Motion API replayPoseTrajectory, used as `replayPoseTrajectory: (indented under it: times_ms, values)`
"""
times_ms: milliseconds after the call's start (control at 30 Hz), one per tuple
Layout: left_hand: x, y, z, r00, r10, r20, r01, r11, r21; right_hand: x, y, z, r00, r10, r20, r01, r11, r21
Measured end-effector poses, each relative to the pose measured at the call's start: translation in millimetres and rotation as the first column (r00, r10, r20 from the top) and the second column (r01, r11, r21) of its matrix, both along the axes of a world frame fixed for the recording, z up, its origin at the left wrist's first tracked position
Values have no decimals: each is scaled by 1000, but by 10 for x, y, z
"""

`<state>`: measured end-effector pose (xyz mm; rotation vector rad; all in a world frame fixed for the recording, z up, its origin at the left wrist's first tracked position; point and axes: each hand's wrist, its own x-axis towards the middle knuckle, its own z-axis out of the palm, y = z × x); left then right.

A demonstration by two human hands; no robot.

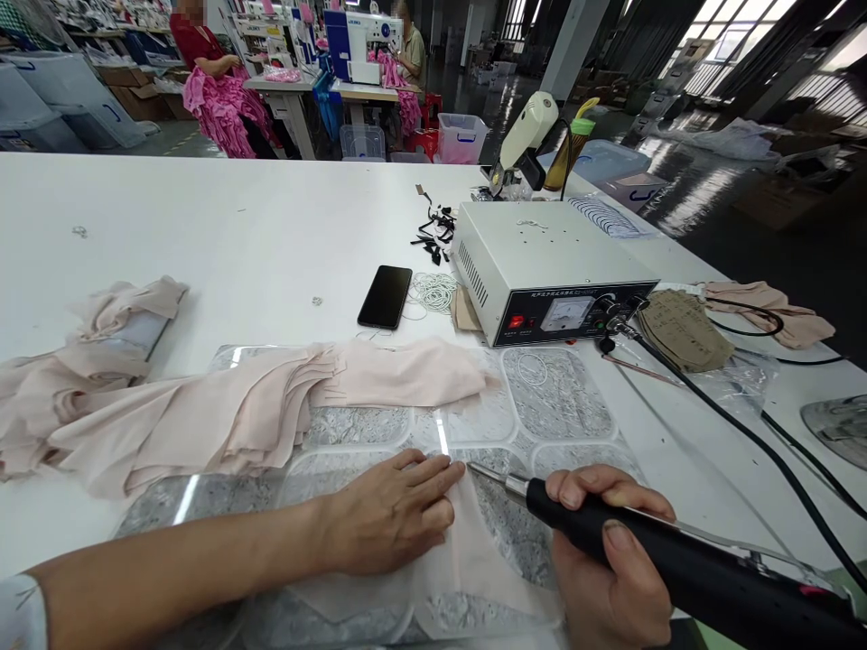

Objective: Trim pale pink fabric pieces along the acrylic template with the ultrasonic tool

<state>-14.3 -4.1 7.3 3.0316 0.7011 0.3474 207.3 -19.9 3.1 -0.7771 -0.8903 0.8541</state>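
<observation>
Pale pink fabric piece [467,542] lies on the clear plate [555,397] right before the person. The left hand [389,519] pins it, resting flat with fingers stretched and close together, gripping nothing. The right hand [610,560] is wrapped tight round the black handheld tool [677,564], whose metal tip [484,471] meets the cloth just beside the left fingertips. The tip stands at the piece's upper edge, so I judge this piece barely begun. Behind, a fanned pile of like pieces [223,411] lies across the plate; whether they are finished cannot be told. Farther off sit a phone [385,296] and a white control box [542,262], then people at sewing machines [209,63].
</observation>
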Motion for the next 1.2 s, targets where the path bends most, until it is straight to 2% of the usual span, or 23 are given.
replayPoseTrajectory:
  times_ms: [767,1000,1200]
  values:
    - [-13,-18,-28,1000,15,22,-15,1000,-14,-85,52,74,1000,5,-16,-5,999,-33]
    - [-17,-8,-12,1000,0,17,2,997,-76,36,24,71,986,-72,-150,57,993,-103]
    - [-34,11,-20,999,16,36,-10,985,-174,116,-43,70,980,-35,-196,16,995,-100]
